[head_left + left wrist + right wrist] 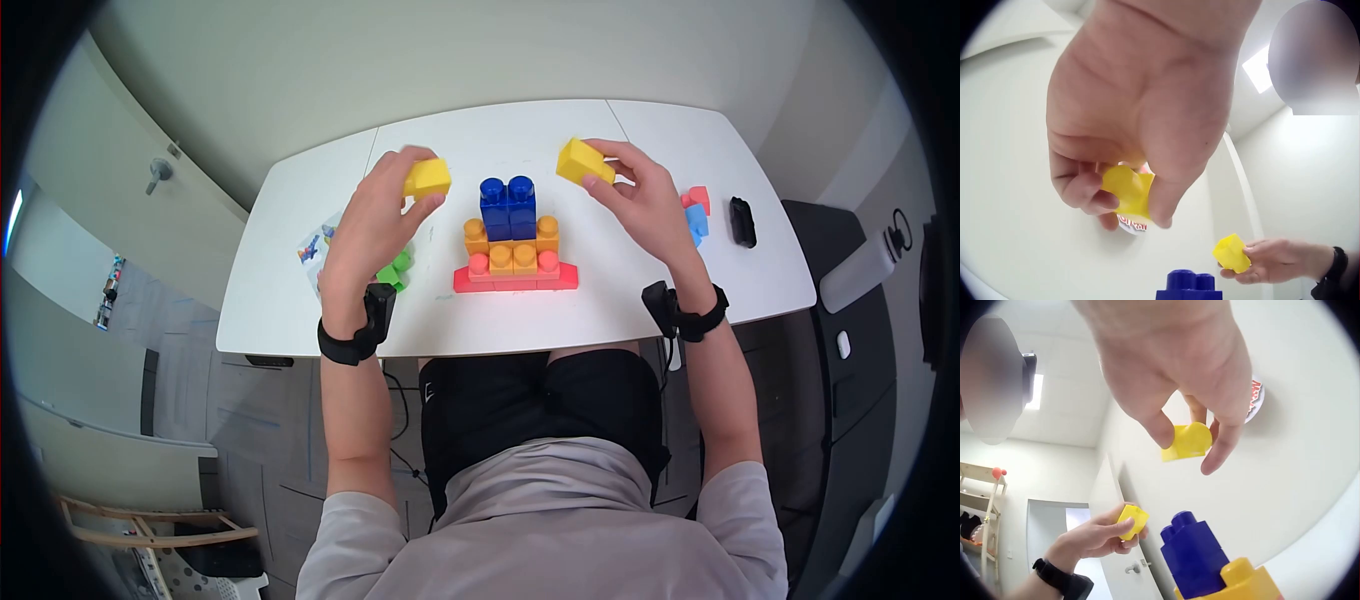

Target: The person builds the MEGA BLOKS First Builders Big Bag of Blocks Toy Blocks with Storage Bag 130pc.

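My left hand pinches a yellow building block between thumb and fingers, up and to the left of a stacked block structure. On the other side, my right hand grips a second yellow block the same way. Between them stands the stack: a red base, orange blocks in the middle and two dark blue blocks on top. Both yellow blocks are apart from the stack. In the left wrist view, the held yellow block shows its rounded stud.
Green blocks lie on the white table beside my left wrist, next to a printed sheet. Red blocks, a light blue block and a black case lie at the right. A bottle is beyond the table's right edge.
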`<state>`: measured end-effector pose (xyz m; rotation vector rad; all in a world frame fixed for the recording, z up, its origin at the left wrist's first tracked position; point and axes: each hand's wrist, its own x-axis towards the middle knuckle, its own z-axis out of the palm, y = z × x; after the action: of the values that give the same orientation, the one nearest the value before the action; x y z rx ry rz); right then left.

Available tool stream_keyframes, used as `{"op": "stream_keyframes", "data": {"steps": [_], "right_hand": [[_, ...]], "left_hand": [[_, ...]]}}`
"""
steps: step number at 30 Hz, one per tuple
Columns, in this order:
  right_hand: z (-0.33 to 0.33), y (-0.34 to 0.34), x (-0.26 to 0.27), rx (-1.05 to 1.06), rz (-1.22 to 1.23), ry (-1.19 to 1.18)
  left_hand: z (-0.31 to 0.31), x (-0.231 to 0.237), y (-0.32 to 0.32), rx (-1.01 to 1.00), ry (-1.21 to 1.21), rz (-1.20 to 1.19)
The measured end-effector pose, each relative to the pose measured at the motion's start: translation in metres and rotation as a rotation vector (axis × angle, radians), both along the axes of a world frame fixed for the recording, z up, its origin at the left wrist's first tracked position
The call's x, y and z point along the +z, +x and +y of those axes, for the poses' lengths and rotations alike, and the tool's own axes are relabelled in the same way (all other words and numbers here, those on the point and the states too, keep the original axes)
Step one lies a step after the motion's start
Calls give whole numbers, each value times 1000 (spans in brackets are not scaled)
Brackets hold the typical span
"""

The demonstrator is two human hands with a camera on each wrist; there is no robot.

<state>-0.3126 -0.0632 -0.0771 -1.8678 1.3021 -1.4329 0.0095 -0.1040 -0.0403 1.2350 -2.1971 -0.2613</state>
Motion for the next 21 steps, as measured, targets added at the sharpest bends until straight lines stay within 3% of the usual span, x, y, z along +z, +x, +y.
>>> {"op": "stream_keyframes", "data": {"steps": [1, 4, 7, 13, 21], "right_hand": [[3, 2, 3, -40, 143, -11], [4, 8, -3, -140, 236, -110], [3, 9, -5, -43, 386, 11], [2, 23, -19, 41, 386, -64], [-3, 30, -39, -10, 451, -91]], "left_hand": [[-4, -5, 2, -59, -93, -107], [-12, -18, 4, -38, -1, -191], [-16, -30, -5, -51, 88, -150], [-16, -36, -25, -158, 82, -159], [-15, -46, -34, -174, -26, -255]]}}
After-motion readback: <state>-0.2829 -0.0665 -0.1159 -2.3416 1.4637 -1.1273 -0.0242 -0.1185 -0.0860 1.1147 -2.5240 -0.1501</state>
